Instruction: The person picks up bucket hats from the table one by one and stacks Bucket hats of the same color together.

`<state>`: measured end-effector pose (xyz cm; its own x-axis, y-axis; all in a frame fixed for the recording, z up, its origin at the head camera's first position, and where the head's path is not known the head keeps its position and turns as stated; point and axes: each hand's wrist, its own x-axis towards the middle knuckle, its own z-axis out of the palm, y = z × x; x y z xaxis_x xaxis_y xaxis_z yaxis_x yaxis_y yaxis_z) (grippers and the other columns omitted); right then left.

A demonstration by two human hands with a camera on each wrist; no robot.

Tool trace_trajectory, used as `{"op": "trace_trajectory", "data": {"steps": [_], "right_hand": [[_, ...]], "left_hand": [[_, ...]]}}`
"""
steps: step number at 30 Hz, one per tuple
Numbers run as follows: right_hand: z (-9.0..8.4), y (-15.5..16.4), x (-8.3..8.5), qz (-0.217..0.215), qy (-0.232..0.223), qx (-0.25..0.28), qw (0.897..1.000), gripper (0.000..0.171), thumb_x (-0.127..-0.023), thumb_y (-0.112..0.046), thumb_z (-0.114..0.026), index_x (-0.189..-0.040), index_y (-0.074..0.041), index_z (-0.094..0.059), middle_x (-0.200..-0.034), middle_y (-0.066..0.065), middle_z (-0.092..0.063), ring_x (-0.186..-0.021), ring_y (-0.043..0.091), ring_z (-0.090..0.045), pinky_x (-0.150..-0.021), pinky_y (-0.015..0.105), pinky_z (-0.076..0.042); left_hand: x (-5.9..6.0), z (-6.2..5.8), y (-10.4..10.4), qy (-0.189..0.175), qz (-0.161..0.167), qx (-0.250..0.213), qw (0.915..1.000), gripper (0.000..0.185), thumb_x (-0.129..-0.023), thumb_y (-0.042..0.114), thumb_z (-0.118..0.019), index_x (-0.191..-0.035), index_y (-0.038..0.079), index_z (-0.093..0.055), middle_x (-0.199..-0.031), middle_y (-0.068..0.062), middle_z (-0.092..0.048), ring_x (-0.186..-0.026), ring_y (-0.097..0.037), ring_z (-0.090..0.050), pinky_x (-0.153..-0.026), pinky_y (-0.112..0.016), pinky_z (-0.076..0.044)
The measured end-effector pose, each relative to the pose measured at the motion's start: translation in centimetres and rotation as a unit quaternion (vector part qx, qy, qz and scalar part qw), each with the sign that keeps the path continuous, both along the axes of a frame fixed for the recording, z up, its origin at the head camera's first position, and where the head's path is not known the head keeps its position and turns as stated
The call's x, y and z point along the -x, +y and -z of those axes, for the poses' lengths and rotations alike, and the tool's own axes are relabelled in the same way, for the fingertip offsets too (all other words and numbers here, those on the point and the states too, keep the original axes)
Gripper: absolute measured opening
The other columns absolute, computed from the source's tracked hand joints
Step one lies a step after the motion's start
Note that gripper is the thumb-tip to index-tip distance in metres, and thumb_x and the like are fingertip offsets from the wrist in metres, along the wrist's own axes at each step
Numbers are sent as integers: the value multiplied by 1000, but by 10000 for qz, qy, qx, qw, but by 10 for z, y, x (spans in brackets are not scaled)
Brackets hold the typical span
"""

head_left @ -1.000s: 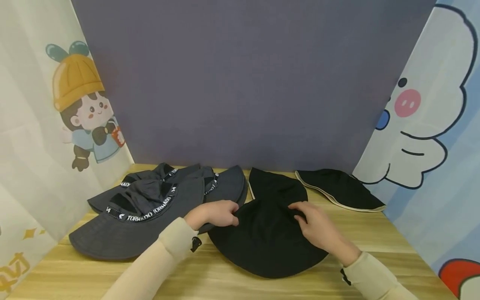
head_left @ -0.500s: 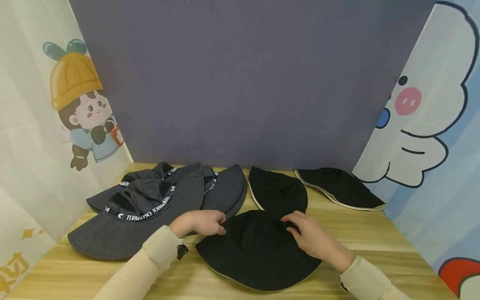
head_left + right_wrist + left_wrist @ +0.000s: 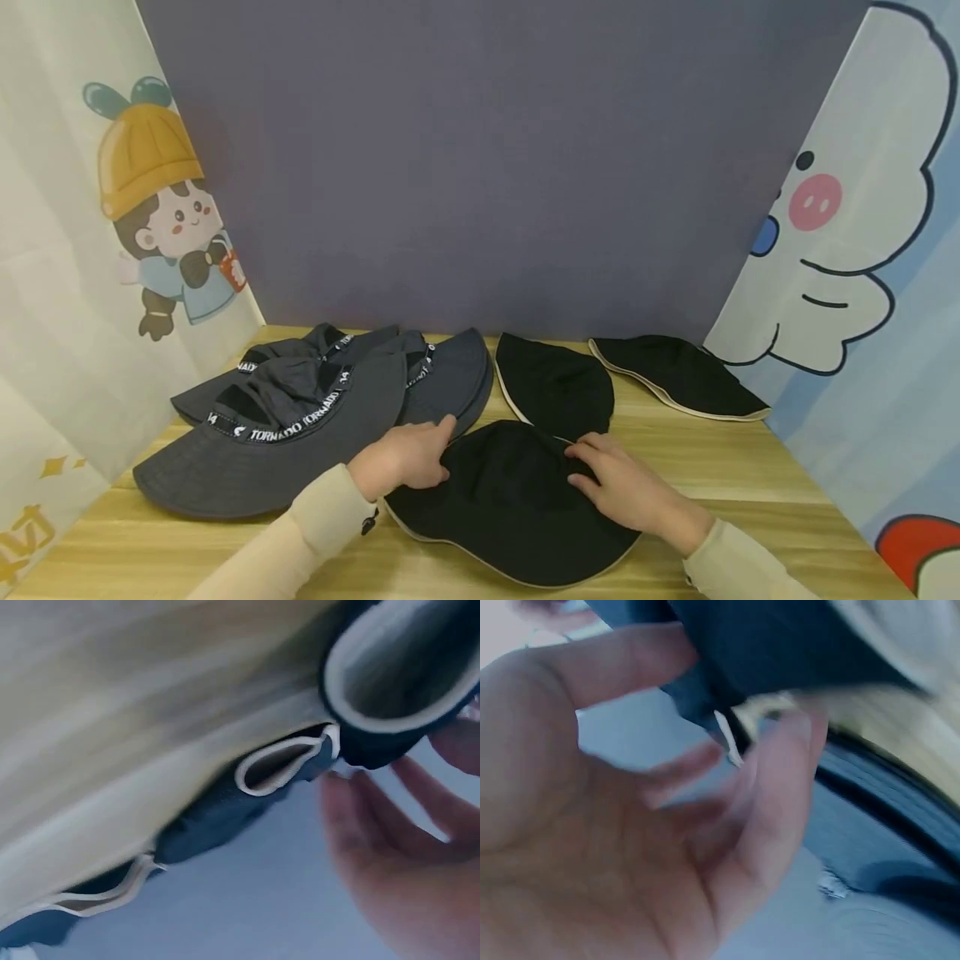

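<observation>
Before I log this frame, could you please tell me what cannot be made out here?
- Head view: the fingertips of both hands, left and right, merge into the black hat; grip unclear.
- Both wrist views: motion blur.
- Grey hats: overlapped, so the count is uncertain.

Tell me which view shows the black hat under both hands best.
The head view: the whole black hat lies flat on the table, left hand and right hand on it. Both wrist views are blurred, showing only dark fabric and cream edging close up.
</observation>
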<state>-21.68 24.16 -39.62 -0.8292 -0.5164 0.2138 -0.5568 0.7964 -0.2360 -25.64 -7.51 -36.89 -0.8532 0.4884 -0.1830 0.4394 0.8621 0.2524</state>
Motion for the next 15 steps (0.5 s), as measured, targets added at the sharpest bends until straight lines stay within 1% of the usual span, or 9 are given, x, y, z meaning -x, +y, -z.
{"op": "trace_trajectory", "data": {"steps": [2, 3, 4, 6, 8, 11, 13, 15], "right_hand": [[-4, -5, -5, -166, 360, -41, 9992, 29, -94, -16, -75, -121, -6, -69, -120, 1, -60, -108, 18, -57, -90, 40, -52], [-7, -7, -8, -261, 468, -63, 9985, 30, -93, -17, -76, -120, -6, -70, -121, 1, -61, -108, 18, -57, -90, 40, -52], [-10, -10, -11, -343, 493, -91, 9982, 31, -93, -19, -77, -120, -7, -70, -122, 1, -61, -109, 18, -56, -90, 40, -53], [-16, -15, -16, -459, 312, -199, 9983, 35, -93, -26, -77, -123, -8, -70, -124, 1, -61, -111, 18, -57, -91, 40, -53], [-21, -19, -21, -481, -110, -387, 9980, 45, -94, -39, -74, -128, -9, -68, -129, 3, -59, -117, 21, -56, -94, 44, -52], [-23, -22, -25, -338, -928, -628, 9931, 67, -91, -59, -68, -139, -12, -62, -142, 7, -54, -131, 29, -51, -102, 54, -46], [-21, -21, -27, -239, -1400, -687, 9875, 79, -87, -66, -68, -145, -12, -57, -151, 13, -47, -139, 37, -44, -106, 60, -41], [-17, -19, -28, -181, -1776, -715, 9813, 87, -84, -67, -71, -150, -15, -51, -157, 16, -39, -144, 41, -37, -107, 64, -37]], "left_hand": [[-8, -3, 7, 423, 157, 25, 9990, 72, -90, 28, -78, -150, 10, -43, -131, -15, -57, -112, -34, -62, -83, -45, -53], [-11, -5, 11, 573, 292, 22, 9979, 73, -90, 30, -79, -150, 12, -44, -130, -14, -56, -112, -33, -61, -82, -44, -53], [-14, -6, 14, 663, 441, 26, 9968, 73, -90, 33, -79, -151, 13, -44, -131, -13, -54, -113, -32, -59, -84, -44, -53], [-20, -9, 18, 686, 750, 116, 9948, 74, -90, 41, -77, -152, 17, -46, -136, -10, -51, -120, -30, -54, -89, -43, -51], [-26, -12, 22, 467, 978, 220, 9939, 74, -90, 51, -75, -152, 21, -48, -140, -7, -48, -125, -27, -49, -95, -43, -49], [-33, -12, 24, 3, 1135, 365, 9929, 80, -85, 63, -73, -152, 29, -48, -147, -3, -45, -134, -25, -43, -103, -45, -45], [-36, -10, 24, -274, 1142, 382, 9923, 84, -82, 68, -73, -153, 32, -47, -151, -1, -43, -138, -25, -41, -107, -50, -42], [-37, -8, 23, -438, 1114, 404, 9920, 87, -79, 70, -74, -153, 35, -45, -153, -1, -42, -142, -27, -38, -109, -55, -38]]}}
